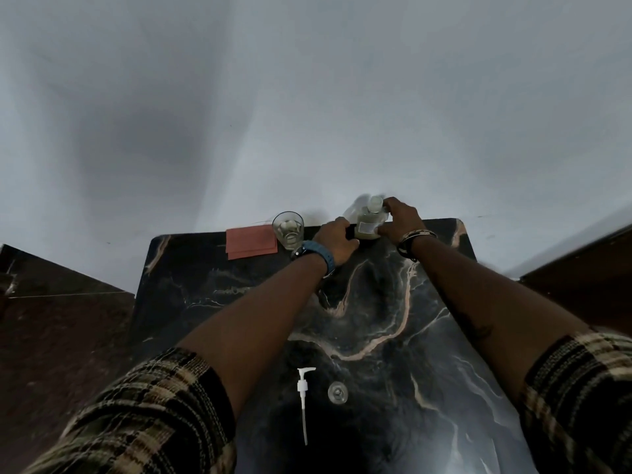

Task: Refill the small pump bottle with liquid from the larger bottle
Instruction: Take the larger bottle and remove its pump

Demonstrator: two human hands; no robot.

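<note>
Marble, black with pale veins, makes up the tabletop [393,319], and everything here is placed relative to the clear bottle [368,222] standing at its far edge. Well to its left lies a pink cloth [250,241], then a drinking glass [289,230] just left of the left hand [337,243]. That hand's grip is closed around something dark beside the bottle's base; what it is cannot be told. The right hand [403,220] wraps the bottle's right side, fingers at neck and label, gripping it. Well nearer the person lie the white pump head [303,395] and a small round cap [338,392]. Judging the risks: the bottle looks uncapped, so tilting it at arm's reach could slop liquid, and the left forearm could knock the glass.
</note>
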